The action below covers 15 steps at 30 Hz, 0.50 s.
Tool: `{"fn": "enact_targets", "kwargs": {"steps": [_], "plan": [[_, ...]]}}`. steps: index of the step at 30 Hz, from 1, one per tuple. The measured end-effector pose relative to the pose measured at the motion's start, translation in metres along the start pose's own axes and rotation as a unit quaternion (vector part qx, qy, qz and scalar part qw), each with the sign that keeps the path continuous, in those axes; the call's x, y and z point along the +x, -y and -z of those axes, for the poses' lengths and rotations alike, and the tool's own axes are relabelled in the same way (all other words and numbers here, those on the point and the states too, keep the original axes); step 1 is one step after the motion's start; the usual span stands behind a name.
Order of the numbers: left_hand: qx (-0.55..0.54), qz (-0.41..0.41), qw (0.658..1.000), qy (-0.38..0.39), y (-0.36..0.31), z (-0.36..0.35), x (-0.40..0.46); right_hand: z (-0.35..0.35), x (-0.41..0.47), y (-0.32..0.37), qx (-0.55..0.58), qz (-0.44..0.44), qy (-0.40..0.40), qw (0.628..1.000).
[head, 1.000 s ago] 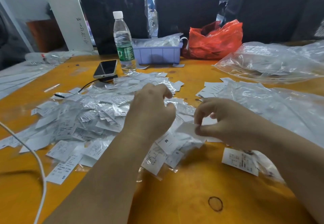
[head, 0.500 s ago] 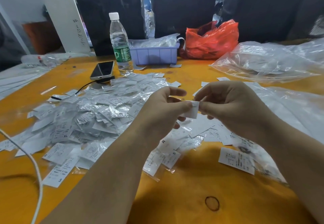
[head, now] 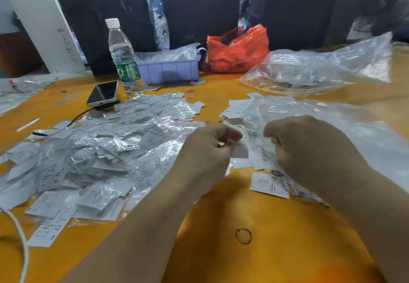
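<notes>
Fingers of the left hand pinch a small white tag; the right hand, just right of it, curls its fingers on a clear sleeve. Left of both, a heap of bagged tags covers the orange surface.

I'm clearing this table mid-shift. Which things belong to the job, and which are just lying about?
Job: label in the grip of the left hand; right hand; bagged pile; loose labels.
Lying about: bottle; phone; red bag; tray.
</notes>
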State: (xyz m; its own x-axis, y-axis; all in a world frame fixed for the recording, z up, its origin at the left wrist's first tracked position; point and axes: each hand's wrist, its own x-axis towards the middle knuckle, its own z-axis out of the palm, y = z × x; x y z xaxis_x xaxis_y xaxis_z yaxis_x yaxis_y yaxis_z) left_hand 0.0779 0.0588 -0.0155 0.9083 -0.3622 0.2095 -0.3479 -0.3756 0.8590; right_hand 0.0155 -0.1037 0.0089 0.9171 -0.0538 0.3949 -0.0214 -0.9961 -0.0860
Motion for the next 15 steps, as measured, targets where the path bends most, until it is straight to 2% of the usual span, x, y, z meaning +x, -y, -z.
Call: {"fn": "enact_targets", "kwargs": {"steps": [5, 10, 15], "plan": [[0.024, -0.018, 0.998, 0.054, -0.004, -0.016, -0.007, 0.005, -0.021, -0.021, -0.006, -0.095, 0.007, 0.995], [0.040, -0.035, 0.997, 0.052, -0.006, -0.017, -0.010, -0.006, -0.033, -0.023, -0.073, -0.112, 0.115, 0.984], [0.053, -0.044, 0.996, 0.048, -0.005, -0.017, -0.011, -0.013, -0.036, -0.018, -0.076, -0.082, 0.054, 0.992]]}}
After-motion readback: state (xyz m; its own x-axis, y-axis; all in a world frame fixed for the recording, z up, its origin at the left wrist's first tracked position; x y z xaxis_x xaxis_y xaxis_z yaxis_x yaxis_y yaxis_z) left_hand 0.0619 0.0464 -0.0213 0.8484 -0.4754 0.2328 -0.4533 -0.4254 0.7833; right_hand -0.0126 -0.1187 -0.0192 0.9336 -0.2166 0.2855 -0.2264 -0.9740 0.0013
